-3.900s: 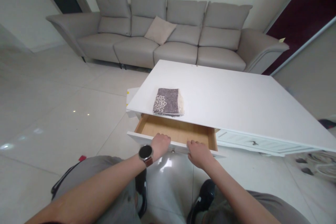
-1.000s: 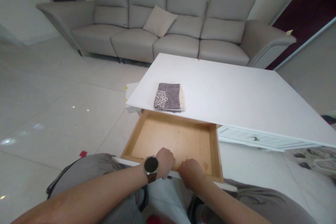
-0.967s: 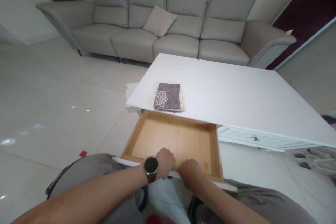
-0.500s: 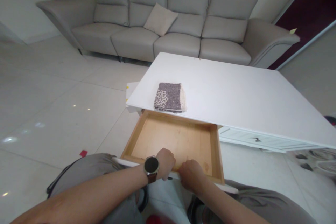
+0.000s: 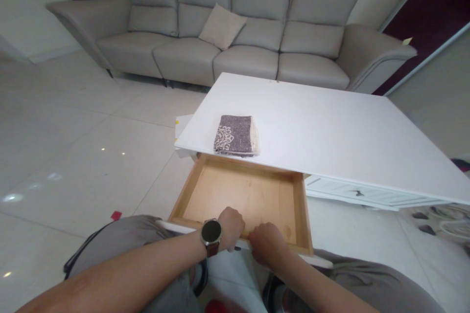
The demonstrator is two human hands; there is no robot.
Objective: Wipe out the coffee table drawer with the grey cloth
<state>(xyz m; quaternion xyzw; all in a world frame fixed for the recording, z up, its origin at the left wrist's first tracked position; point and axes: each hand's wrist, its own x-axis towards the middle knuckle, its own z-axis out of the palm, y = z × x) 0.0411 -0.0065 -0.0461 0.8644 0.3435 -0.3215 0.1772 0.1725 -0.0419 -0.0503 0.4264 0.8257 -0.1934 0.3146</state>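
Your left hand (image 5: 231, 227) is curled nearly closed, its fingers gripping the front edge of the wooden drawer (image 5: 238, 195); a round-faced wristwatch (image 5: 211, 231) with a brown strap sits on that wrist. Your right hand (image 5: 267, 243) is just beside it, likewise curled tight on the same edge, though its fingertips are hidden from you. Between your hands, a dark knob (image 5: 237, 248) shows on the drawer's white front. The drawer stands well out from the white coffee table (image 5: 312, 127), over your lap, its pale wood bottom and side walls in view. Just behind the drawer opening, near the table's edge, lies a folded grey-and-cream patterned cloth (image 5: 237, 134). To your right, a second drawer front (image 5: 334, 189) sits flush under the tabletop. Beyond the table stands a long grey sofa (image 5: 253, 63), with a beige throw pillow (image 5: 222, 27) leaning on its backrest.
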